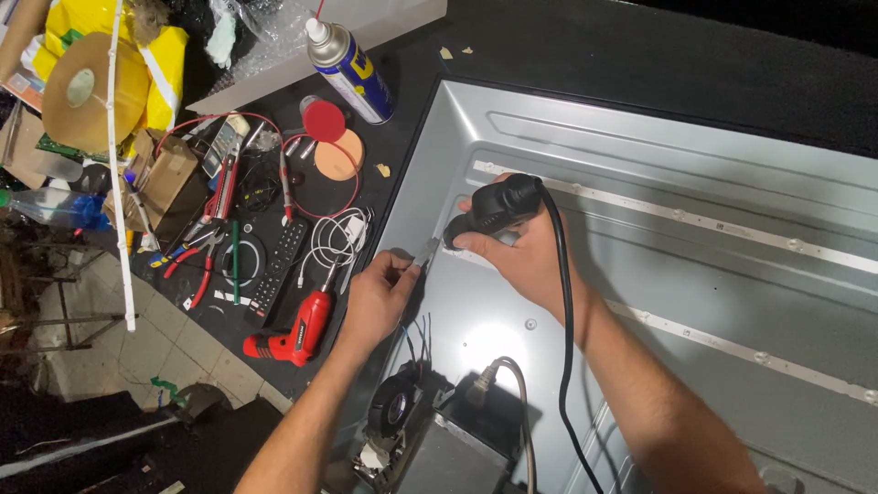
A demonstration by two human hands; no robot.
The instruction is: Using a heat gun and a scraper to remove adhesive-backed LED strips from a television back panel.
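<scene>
My right hand (pixel 526 256) grips a black corded tool (pixel 494 209) and points its nozzle down at the left part of a grey metal panel (pixel 695 229). A black cord (pixel 564 320) runs from the tool back along my forearm. My left hand (pixel 380 297) pinches a small thin metal piece (pixel 428 252) at the panel's left edge, just beside the nozzle. Two white light strips (pixel 732 224) run across the panel, and the hands work at the left end of the lower strip.
Left of the panel lie a red cordless screwdriver (pixel 297 334), a black remote (pixel 279 265), pliers, white cable and a blue spray can (pixel 352 73). A tape roll (pixel 91 91) sits far left. A fan and boxy unit (pixel 430 430) stand near my arms.
</scene>
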